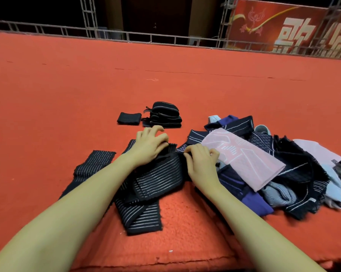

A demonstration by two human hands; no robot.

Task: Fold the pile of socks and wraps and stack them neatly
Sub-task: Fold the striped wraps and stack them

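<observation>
A long black wrap with thin white stripes [158, 177] lies partly folded on the red carpet in front of me. My left hand [150, 144] pinches its far folded edge with curled fingers. My right hand [201, 163] grips the same edge at the right. A loose tail of the wrap [95, 163] stretches away to the left and another end [144, 218] lies near me. A neat stack of folded black wraps [165, 115] stands behind my hands, with a single small folded black piece [128, 118] to its left.
A jumbled pile of socks and wraps lies to the right: a pink sock [244, 160], dark patterned pieces [299, 173], a purple one [254, 203] and light blue ones [334, 185]. A metal truss railing [126, 36] and a red banner [303, 30] edge the carpet at the back.
</observation>
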